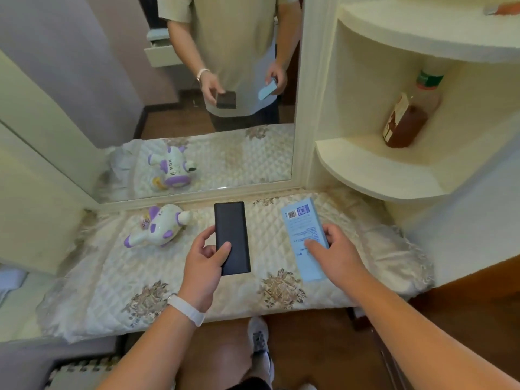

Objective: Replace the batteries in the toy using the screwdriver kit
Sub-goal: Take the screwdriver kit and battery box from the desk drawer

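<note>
A white and purple unicorn toy (160,225) lies on its side at the back left of the quilted table cover (140,277). My left hand (204,267) grips a flat black case (232,237) near its lower end, thumb on top, just above the cover. My right hand (334,250) holds a light blue printed box (305,237) with a barcode, fingers curled round its right edge and thumb across its face.
A mirror (197,94) stands behind the table and reflects a person's torso, both hands and the toy. Curved cream shelves (374,167) rise at the right, with a brown bottle (408,119) on one. Wooden floor and a shoe (260,342) lie below.
</note>
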Demonstrator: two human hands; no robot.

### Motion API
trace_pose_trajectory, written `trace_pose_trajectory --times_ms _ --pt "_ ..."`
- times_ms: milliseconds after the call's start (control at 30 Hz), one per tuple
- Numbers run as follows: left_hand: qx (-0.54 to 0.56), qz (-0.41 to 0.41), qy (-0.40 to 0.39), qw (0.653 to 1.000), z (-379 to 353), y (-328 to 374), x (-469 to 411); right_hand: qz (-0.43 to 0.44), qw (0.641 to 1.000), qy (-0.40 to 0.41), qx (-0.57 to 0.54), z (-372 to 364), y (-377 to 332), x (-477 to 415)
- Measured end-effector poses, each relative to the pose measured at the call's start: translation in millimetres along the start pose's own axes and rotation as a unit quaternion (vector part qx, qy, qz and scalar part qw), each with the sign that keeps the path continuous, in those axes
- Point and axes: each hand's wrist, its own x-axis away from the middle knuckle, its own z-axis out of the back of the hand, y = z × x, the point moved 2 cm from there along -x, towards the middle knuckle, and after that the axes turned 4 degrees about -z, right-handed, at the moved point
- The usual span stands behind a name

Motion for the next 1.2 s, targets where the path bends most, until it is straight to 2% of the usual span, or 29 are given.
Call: trace_pose_trajectory --times_ms 233,467,900,1000,1200 --pt "0.012 0.053 0.010 0.998 11.8 -33.0 -78.2 -0.064 0.996 -0.017 0.061 -32.0 -5.4 -77.8" --pt "-0.047 0.102 0.001 0.994 23.8 -66.6 -145.9 -0.113 0.989 -0.019 0.089 -75.0 -5.2 -146.1" --pt "-0.126 0.141 -0.015 0.982 12.0 -102.1 -188.0 -0.204 0.973 -0.066 0.084 -128.0 29.6 -209.3" --pt "-0.151 0.133 -0.012 0.980 8.8 -102.0 -189.0 -0.196 0.970 -0.070 0.123 -125.7 34.8 -216.4" --pt "-0.256 0.089 -0.021 0.962 11.8 -97.5 -189.9 -0.125 0.958 -0.048 0.253 -116.8 41.8 -222.4"
